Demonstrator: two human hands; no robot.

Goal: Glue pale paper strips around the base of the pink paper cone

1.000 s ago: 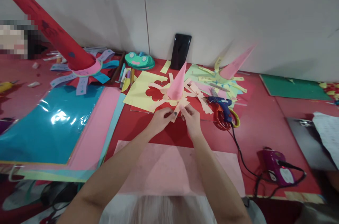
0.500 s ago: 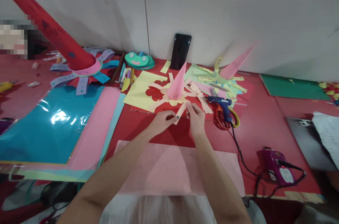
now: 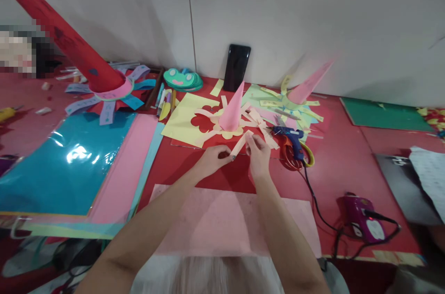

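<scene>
A pale peach paper strip (image 3: 241, 143) stretches slantwise between my two hands. The fingertips of my left hand (image 3: 217, 157) pinch its lower end, and my right hand (image 3: 257, 150) pinches the upper end. Just beyond them a pink paper cone (image 3: 232, 113) stands on a yellow paper flower base (image 3: 231, 134), with several peach strips spreading out around it. More loose peach strips (image 3: 266, 131) lie to the right of the cone. A blue glue gun (image 3: 294, 136) rests beside them, over orange-and-yellow-handled scissors (image 3: 309, 155).
A second pink cone (image 3: 309, 87) with yellow strips stands back right. Left are a tall red cone (image 3: 79, 53) and a shiny blue sheet (image 3: 76, 164). A black phone (image 3: 237, 67) leans on the wall. A purple power box (image 3: 363, 217) with cables sits right; pink paper (image 3: 222, 224) lies in front.
The strip's upper end and my right hand have shifted slightly. My left fingertips have moved a little along the lower end. Everything else stays in place.
</scene>
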